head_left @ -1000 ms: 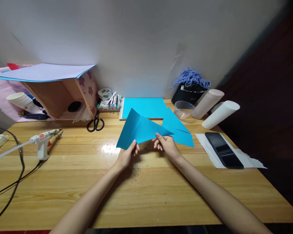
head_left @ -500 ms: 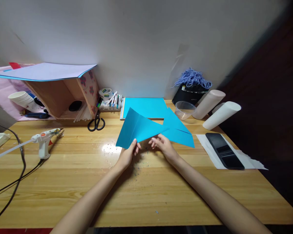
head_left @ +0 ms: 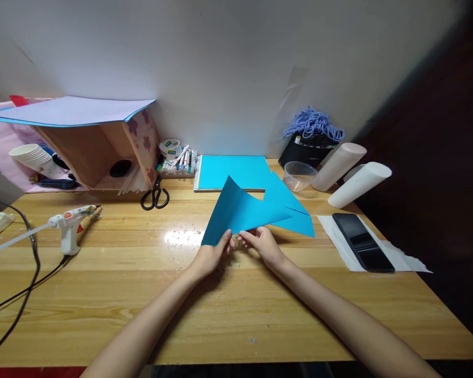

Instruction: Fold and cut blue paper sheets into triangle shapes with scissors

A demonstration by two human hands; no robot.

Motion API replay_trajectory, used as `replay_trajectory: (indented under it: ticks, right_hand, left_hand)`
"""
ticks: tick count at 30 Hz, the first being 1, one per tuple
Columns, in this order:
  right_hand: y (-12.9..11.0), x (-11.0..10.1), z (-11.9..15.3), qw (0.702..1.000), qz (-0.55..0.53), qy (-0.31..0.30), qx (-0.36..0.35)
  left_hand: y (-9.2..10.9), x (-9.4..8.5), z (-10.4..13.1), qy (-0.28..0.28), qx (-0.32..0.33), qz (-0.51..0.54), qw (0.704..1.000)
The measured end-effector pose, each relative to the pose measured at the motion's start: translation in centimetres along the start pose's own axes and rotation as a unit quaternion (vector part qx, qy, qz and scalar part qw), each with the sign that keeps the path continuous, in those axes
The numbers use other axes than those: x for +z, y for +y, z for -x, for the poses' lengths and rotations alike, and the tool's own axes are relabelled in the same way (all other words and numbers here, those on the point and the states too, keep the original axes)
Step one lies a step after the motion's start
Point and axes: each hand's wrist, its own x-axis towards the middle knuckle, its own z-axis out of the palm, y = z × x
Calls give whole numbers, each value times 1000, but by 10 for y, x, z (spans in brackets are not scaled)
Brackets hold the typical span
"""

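Observation:
A blue paper piece (head_left: 240, 210) with a crease is held up over the middle of the table. My left hand (head_left: 215, 253) pinches its lower edge between thumb and fingers. My right hand (head_left: 263, 244) grips the same lower edge a little to the right, thumb on top. Behind and to the right, a second blue piece (head_left: 284, 197) with a slit lies partly over a stack of blue sheets (head_left: 234, 170).
Black scissors (head_left: 155, 198) and a box of markers (head_left: 177, 167) are at the back left, a glue gun (head_left: 69, 231) farther left. On the right are a clear bowl (head_left: 299, 177), white rolls (head_left: 358, 185) and a phone (head_left: 362, 242). Small scraps dot the wooden table (head_left: 236, 310).
The held paper has moved right, and its left part is tilted more upright. My left hand has moved right, and my right hand has closed on the paper's lower edge.

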Motion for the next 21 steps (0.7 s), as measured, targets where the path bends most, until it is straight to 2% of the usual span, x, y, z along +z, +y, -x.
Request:
replay_trajectory:
  ticks: [10,17,21]
  right_hand:
    - [-4,-30,-19,994,12,107,-36]
    - [-11,-56,-32,980,-3,168,-108]
    - [-13,-68,-35,971,-11,206,-121]
  left_hand:
    - [-9,-14,-10,35,12,95,995]
    - [-4,-25,-11,66,-6,107,992]
    - [-1,-28,-10,71,14,94,993]
